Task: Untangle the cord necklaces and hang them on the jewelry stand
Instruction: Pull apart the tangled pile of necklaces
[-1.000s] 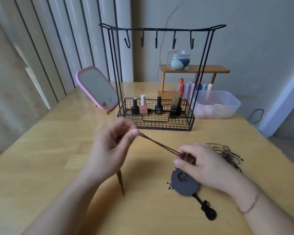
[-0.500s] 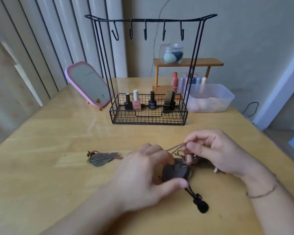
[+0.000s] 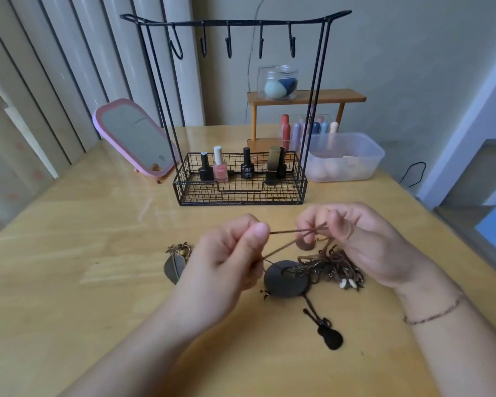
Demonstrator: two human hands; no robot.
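Note:
A tangle of brown cord necklaces [image 3: 334, 265] lies on the wooden table [image 3: 69, 247] under my right hand. A dark round disc pendant [image 3: 287, 279] with a black drop tail [image 3: 331, 336] lies in front of it. A feather pendant [image 3: 174, 266] lies to the left, partly hidden by my left hand. My left hand [image 3: 229, 262] and my right hand [image 3: 352, 242] each pinch a brown cord [image 3: 287, 237] stretched between them above the table. The black wire jewelry stand [image 3: 238, 110] rises behind, its hooks bare.
Nail polish bottles [image 3: 221, 167] stand in the stand's wire basket. A pink mirror [image 3: 135, 138] leans at the left, a clear plastic tub [image 3: 344, 156] sits at the right, and a small wooden shelf [image 3: 307, 97] with a sponge jar stands behind.
My left hand lifted off the disc pendant and now pinches the cord. Both hands have raised the cord and pulled it taut between them. The feather pendant stays on the table.

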